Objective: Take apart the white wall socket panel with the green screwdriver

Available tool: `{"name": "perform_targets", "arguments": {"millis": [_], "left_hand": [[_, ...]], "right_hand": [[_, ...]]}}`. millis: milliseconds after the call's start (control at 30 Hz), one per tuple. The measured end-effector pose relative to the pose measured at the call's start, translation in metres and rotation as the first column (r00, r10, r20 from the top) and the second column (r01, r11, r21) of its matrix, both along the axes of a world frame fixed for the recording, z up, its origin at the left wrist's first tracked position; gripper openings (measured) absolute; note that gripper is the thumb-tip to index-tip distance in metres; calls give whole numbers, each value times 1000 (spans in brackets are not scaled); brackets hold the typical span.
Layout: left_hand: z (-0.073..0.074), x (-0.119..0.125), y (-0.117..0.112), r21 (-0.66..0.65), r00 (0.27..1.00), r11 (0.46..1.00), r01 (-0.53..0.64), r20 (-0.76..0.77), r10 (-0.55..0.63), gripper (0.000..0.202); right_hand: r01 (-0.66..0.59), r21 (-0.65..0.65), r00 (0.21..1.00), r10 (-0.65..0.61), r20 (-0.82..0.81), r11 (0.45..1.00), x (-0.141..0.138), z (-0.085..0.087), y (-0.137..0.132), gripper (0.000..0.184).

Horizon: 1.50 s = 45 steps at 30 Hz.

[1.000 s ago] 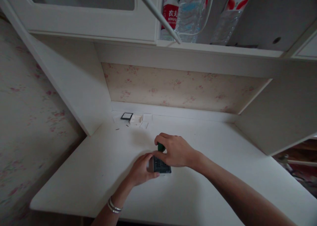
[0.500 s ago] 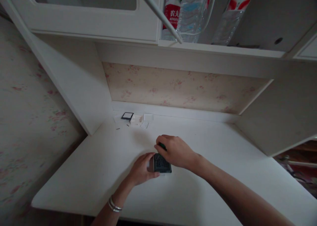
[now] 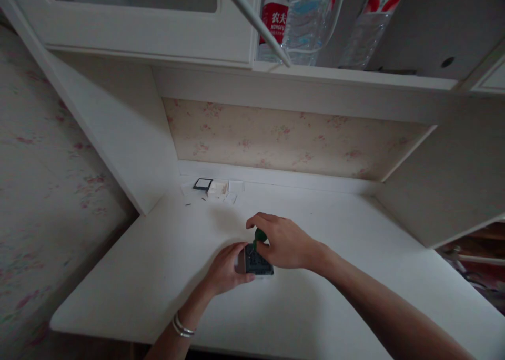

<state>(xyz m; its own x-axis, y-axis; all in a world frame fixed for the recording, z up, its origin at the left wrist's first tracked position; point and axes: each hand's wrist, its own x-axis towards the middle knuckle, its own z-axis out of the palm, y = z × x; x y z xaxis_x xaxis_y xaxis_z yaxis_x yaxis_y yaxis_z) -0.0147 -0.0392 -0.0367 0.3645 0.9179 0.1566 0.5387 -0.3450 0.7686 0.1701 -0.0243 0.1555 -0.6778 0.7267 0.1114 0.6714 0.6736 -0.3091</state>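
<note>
A dark, square-faced block [image 3: 260, 264] with pale sides rests on the white tabletop; I cannot make out its exact kind. My left hand [image 3: 226, 269] grips it from the left, thumb at the near edge and fingers at the far edge. Over its far left part stands a green-handled screwdriver [image 3: 260, 235], its tip end down at the block's face. My right hand [image 3: 286, 242] is curled about the handle from the right, with the index finger arched above its top. Part of the block's face lies hidden under that hand.
Near the back wall lie a dark square frame [image 3: 203, 184], a white box-like part [image 3: 217, 190], a pale square plate [image 3: 236, 186] and small dark slivers [image 3: 188, 204]. Overhead, a shelf [image 3: 355, 76] holds plastic bottles [image 3: 305, 23], with a white rod [image 3: 256, 21] hanging in front.
My right hand's fingers have loosened and lifted around the screwdriver handle, so more of the green shows. My left hand and the block stay where they were.
</note>
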Motion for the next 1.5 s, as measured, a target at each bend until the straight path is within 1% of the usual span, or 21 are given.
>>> {"name": "perform_targets", "arguments": {"millis": [33,100,167,267,333,467,700,867,1133,1200,1367,1433,1500], "left_hand": [[0,0,0,10,1000,1000,1,0,-1,77],[0,0,0,34,1000,999,2,-3,-1,77],[-1,-1,0,36,1000,999,4,-10,-4,78],[-5,-2,0,24,1000,1000,-5,-25,6,80],[-9,-3,0,19,999,1000,-17,-30,18,81],[-12,-4,0,28,999,999,-30,-24,30,82],[-8,-3,0,47,1000,999,-20,-15,21,80],[-9,-3,0,47,999,998,-29,-26,31,81],[-3,-2,-1,33,1000,999,-19,-17,20,80],[-4,-3,-1,37,1000,999,-16,-16,17,80],[-8,-3,0,42,999,999,-25,-29,26,79],[-9,-3,0,47,999,999,-23,-30,24,79],[-10,-3,1,49,999,998,-24,-33,26,80]], "right_hand": [[6,-1,1000,-6,11,1000,1,1,0,35],[34,3,999,-34,25,999,4,2,-1,26],[79,19,997,-78,-8,997,8,2,-1,19],[186,50,979,-181,-96,981,20,-1,1,16],[254,55,963,-247,-112,966,30,-4,1,13],[309,35,947,-305,-98,950,46,-11,-1,10],[298,10,950,-296,-100,954,51,-19,-6,10],[301,30,951,-297,-91,953,52,-20,-6,10],[294,53,955,-291,-63,954,51,-18,-8,9],[265,65,964,-262,-46,962,49,-17,-10,4],[144,102,989,-145,10,984,43,-13,-19,13],[126,109,991,-130,30,986,41,-12,-23,13],[138,113,989,-143,41,984,40,-12,-27,12]]}}
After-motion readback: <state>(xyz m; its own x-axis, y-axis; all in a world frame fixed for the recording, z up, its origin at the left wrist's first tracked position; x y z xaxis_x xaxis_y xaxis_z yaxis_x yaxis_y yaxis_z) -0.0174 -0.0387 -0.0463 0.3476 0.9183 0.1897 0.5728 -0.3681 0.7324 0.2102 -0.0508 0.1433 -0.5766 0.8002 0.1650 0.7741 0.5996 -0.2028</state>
